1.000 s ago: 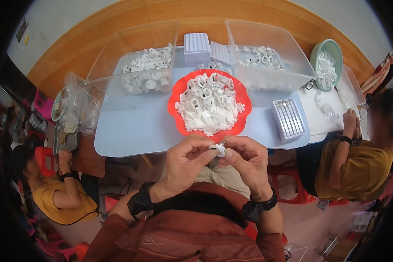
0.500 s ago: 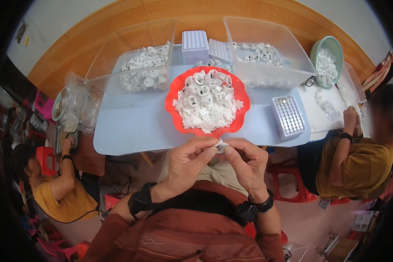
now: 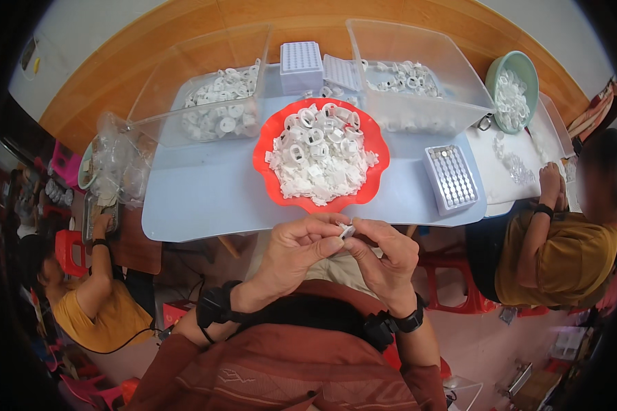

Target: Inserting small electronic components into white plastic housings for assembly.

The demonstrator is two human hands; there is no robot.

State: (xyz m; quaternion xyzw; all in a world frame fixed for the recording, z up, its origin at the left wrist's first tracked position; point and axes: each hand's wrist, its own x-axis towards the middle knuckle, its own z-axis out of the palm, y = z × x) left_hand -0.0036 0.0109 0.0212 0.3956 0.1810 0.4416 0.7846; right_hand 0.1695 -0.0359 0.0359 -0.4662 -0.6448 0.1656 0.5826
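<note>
A small white plastic piece (image 3: 347, 231) is held up in front of the table's near edge. The fingertips of my left hand (image 3: 301, 245) pinch it from one side. My right hand (image 3: 385, 257) grips it from the other, index finger and thumb bent around it. Its far side is covered by my fingers. Just beyond my hands stands a red scalloped bowl (image 3: 264, 181), heaped with white ring-shaped parts (image 3: 314, 137) and small flat white pieces (image 3: 320, 181).
Two clear bins (image 3: 144, 113) (image 3: 469, 116) of white parts stand at the back. Between them is a pale foam block (image 3: 301, 68). A tray of silver button cells (image 3: 452, 179) sits at right, near a green bowl (image 3: 526, 65). Co-workers (image 3: 103, 308) (image 3: 555, 260) sit on both sides.
The white piece has been turned from lying flat to tilted on edge between my fingers. My right fingers have shifted on it. The view has moved slightly.
</note>
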